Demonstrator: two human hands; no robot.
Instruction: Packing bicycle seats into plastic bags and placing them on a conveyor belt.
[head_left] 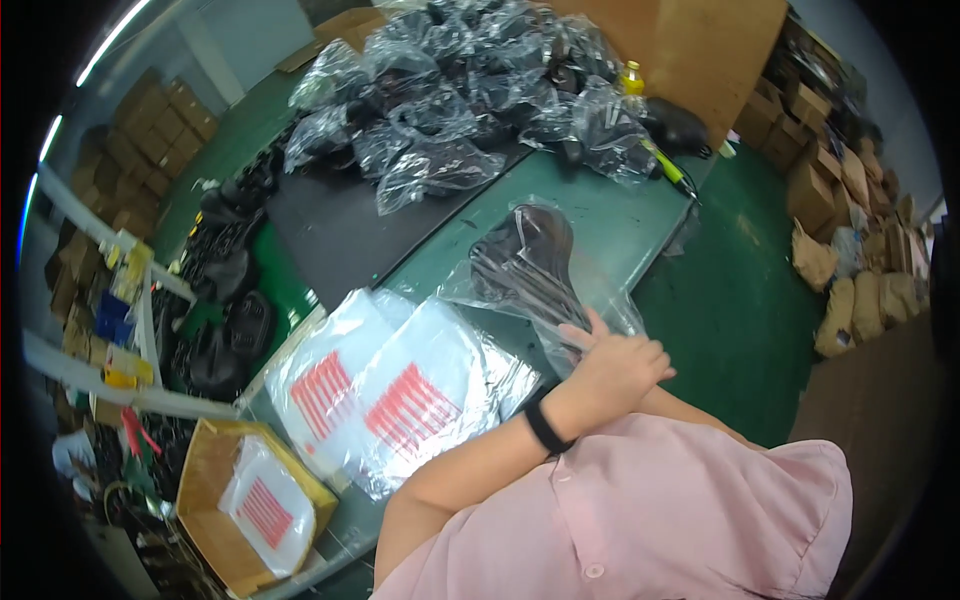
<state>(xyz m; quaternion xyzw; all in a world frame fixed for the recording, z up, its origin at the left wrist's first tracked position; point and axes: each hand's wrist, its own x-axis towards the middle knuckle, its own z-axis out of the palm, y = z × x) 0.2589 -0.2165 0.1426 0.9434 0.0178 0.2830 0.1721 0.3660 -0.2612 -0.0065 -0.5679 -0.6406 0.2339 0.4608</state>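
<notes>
A black bicycle saddle [525,255] lies inside a clear plastic bag [600,295] on the green table [620,225]. My left hand [615,370], with a black wristband, reaches across my body and is curled at the bag's near end. Just under it, the stretched fingers of my right hand [582,328] lie flat on the plastic. The rest of that hand is hidden by the left one. Both hands touch the bag close to my pink shirt.
A stack of flat clear bags with red print [400,395] lies left of my hands, with more in a cardboard box [205,470]. Several bagged saddles [470,90] are heaped at the far end on a black mat [340,230]. Unbagged saddles [225,320] sit left; cartons [830,160] line the right.
</notes>
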